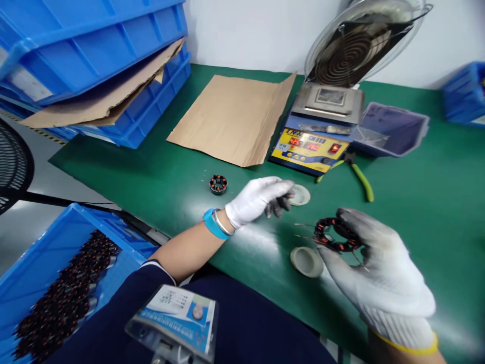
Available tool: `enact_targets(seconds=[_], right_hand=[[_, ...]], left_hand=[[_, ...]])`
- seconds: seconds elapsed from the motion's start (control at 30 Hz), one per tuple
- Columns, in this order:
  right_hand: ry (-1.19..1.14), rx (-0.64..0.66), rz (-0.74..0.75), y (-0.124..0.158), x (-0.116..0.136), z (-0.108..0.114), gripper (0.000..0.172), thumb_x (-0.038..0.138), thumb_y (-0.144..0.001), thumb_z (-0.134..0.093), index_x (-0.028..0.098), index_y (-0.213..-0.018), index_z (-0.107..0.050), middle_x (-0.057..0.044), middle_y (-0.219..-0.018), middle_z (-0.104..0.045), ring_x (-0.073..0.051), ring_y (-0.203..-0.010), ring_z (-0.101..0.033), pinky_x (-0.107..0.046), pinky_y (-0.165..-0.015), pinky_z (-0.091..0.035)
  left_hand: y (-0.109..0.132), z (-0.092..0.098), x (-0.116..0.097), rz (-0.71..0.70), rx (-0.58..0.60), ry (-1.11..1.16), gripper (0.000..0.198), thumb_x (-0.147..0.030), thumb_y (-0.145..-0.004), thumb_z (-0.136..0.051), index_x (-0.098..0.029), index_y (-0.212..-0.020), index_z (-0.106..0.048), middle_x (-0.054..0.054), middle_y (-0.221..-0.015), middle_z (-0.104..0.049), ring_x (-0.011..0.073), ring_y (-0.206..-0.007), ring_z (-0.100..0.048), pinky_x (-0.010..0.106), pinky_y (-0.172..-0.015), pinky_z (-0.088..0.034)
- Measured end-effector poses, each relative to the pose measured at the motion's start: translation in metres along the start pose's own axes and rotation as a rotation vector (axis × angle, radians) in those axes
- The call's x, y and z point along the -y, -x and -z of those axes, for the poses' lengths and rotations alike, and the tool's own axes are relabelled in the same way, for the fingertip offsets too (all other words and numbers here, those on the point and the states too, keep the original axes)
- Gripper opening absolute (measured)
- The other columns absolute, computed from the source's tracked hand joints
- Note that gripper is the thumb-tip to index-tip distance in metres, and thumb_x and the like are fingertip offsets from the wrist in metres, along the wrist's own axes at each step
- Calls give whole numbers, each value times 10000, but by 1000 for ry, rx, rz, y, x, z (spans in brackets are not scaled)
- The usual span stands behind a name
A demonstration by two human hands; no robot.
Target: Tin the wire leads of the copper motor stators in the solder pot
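My right hand (379,268), in a white glove with dark-stained fingers, grips a motor stator (335,235) by its edge. The stator is a black ring with copper windings, and thin wire leads stick out of it to the left and below. My left hand (261,199), gloved too, is curled with fingertips together beside a round whitish lid (300,195); anything inside the fingers is hidden. Below the held stator sits a small round whitish pot (307,262). A second stator (218,184) lies flat on the green table, left of my left hand.
A solder pot with a yellow control panel (308,147) and lit red digits stands at the back. Green-handled cutters (361,179) and a purple bin (409,129) are beside it. Cardboard (231,116) lies left of it. Blue crates (94,50) rise at left; a blue bin (125,263) holds several stators.
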State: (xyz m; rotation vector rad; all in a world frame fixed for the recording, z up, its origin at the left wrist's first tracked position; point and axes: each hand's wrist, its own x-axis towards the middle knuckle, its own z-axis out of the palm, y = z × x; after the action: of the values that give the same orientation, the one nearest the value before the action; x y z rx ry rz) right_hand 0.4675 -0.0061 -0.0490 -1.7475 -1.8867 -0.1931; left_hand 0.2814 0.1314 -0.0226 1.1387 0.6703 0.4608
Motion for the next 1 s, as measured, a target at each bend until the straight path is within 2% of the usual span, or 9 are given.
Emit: enact_targets(seconds=[0.1,0.17,0.37,0.57,0.63,0.77,0.83,0.9,1.0], right_hand=[[4,60,53,-7,2,1,337,473,-890,-516,211,-1099,-553,-110,-1168,-616,-229,-1058,-632,-354,-909,-574],[0,82,32,-9,3,2,343,471,-886,-516,211,-1106,-551,-113,-1165,-616,-234,-1051,-635,-364,-905,-576],[-9,108,-9,-8,5,9,416,530,-895,-498,185,-1127,-527,-144,-1132,-624,-269,-1045,-638,-404,-873,-578],[23,44,90,-12,1,9,392,433,-887,-563,190,-1190,-512,-145,-1144,-609,-254,-1065,-623,-380,-927,-547],[43,8,92,-15,-5,9,437,407,-870,-597,216,-1251,-504,-124,-1142,-609,-244,-1052,-624,-369,-920,-545],[210,-23,103,-26,-25,-1,540,394,-869,-573,233,-1369,-447,-122,-1144,-603,-251,-996,-622,-348,-780,-552],[328,11,91,-32,-35,-10,590,406,-865,-551,207,-1401,-406,-136,-1161,-603,-267,-952,-621,-343,-667,-531],[423,94,69,-40,-40,-20,602,408,-855,-539,184,-1397,-402,-137,-1179,-605,-278,-917,-616,-354,-614,-509],[498,253,44,-47,-40,-29,526,405,-877,-507,152,-1336,-465,-131,-1203,-598,-272,-928,-603,-376,-652,-520]], left_hand=[[-2,-8,7,-66,78,-182,272,-370,-725,-747,-133,-742,-614,-10,-703,-609,95,-672,-547,213,-644,-435],[-2,-9,9,-68,97,-207,261,-327,-693,-778,-129,-699,-608,-25,-668,-579,94,-679,-522,224,-684,-430],[-2,0,0,0,-6,-23,223,-344,-871,-564,-167,-739,-536,-44,-621,-543,54,-488,-449,185,-460,-315],[6,-9,2,149,322,-139,362,-436,-757,-737,-153,-643,-542,-43,-566,-549,47,-452,-456,181,-448,-353],[4,-6,2,157,244,-46,329,-410,-812,-688,-155,-665,-542,-44,-548,-551,42,-414,-444,174,-415,-321],[-15,5,9,47,-189,190,331,-397,-897,-585,-156,-682,-511,-45,-533,-539,38,-377,-446,163,-383,-275],[-26,9,16,25,-350,269,349,-413,-910,-572,-153,-686,-507,-40,-532,-539,44,-375,-460,165,-379,-277],[-33,9,24,40,-424,301,323,-365,-929,-551,-146,-693,-515,-36,-532,-543,46,-372,-465,165,-381,-288],[-37,7,33,44,-455,298,278,-280,-935,-536,-143,-693,-517,-42,-535,-545,40,-371,-465,161,-391,-307]])
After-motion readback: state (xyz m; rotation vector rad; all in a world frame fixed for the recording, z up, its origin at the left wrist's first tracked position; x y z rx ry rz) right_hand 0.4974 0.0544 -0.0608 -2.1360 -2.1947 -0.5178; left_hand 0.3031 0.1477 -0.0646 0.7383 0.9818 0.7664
